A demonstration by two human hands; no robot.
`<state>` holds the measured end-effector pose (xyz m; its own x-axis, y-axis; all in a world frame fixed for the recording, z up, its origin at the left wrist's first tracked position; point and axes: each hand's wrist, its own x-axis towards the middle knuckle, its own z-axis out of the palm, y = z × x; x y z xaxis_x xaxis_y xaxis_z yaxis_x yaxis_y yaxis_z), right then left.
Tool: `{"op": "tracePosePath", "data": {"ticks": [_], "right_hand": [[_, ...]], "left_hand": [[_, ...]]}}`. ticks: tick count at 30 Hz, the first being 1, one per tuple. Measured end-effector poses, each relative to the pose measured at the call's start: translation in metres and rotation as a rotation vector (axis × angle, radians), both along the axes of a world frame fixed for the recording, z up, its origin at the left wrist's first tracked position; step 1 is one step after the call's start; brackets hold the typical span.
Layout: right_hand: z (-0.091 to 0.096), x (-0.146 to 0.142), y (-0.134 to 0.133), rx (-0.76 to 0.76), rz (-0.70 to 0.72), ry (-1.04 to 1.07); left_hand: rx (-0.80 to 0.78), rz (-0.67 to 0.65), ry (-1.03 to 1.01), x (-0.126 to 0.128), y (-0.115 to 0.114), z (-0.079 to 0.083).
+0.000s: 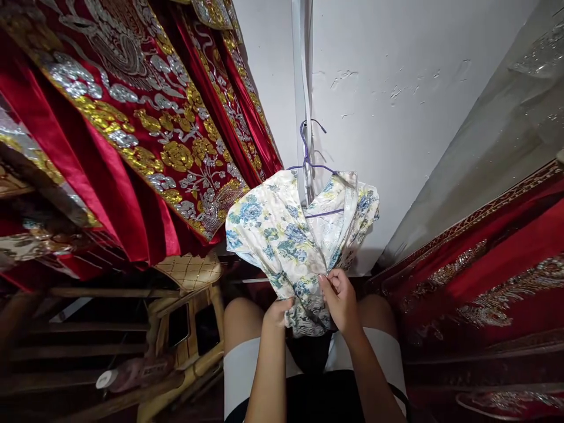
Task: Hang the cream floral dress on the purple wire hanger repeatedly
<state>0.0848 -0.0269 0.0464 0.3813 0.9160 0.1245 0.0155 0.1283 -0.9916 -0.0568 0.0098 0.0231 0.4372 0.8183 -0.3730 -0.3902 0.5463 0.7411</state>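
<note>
A short-sleeved blouse (286, 235) with blue, green and yellow flowers on white hangs in front of me on a purple wire hanger (305, 150). Its V-shaped neck lies open and shows the pale inside. My right hand (340, 296) pinches the front edge of the blouse just below the neckline, thumb against fingers. Lower down, my left hand (279, 311) grips the side of the blouse near its hem, with the fingers partly hidden behind the cloth.
Behind the hanger a pale strap (300, 64) runs down the white wall (388, 88). Red garments with gold and silver embroidery (176, 135) hang at the left. More red beaded cloth (506, 282) is at the right. A wooden chair (194, 329) and a pink bottle (132, 374) stand lower left.
</note>
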Motion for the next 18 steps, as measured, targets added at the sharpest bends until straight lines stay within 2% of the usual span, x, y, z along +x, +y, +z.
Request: {"op": "tracePosePath", "data": {"ticks": [2, 5, 9, 13, 15, 16, 18], "right_hand": [[-0.001, -0.004, 0.001, 0.018, -0.068, -0.027], [-0.003, -0.003, 0.002, 0.036, -0.130, -0.050], [-0.004, 0.003, 0.001, 0.084, -0.179, -0.063], [-0.003, 0.006, -0.004, 0.129, -0.288, -0.049], [-0.004, 0.005, -0.006, 0.163, -0.326, -0.064], [-0.004, 0.005, -0.006, 0.180, -0.329, -0.082], [-0.003, 0.004, -0.007, 0.209, -0.304, -0.123]], "left_hand": [[0.033, -0.010, -0.018, 0.004, -0.003, 0.010], [0.064, 0.068, -0.019, 0.009, -0.007, 0.019], [0.054, 0.112, -0.063, 0.011, -0.008, 0.016], [0.089, 0.175, -0.018, 0.003, 0.000, 0.007], [0.172, 0.275, 0.048, -0.002, 0.008, 0.000], [0.227, 0.365, 0.104, -0.004, 0.012, -0.004], [0.355, 0.628, 0.267, -0.004, 0.016, -0.014]]}}
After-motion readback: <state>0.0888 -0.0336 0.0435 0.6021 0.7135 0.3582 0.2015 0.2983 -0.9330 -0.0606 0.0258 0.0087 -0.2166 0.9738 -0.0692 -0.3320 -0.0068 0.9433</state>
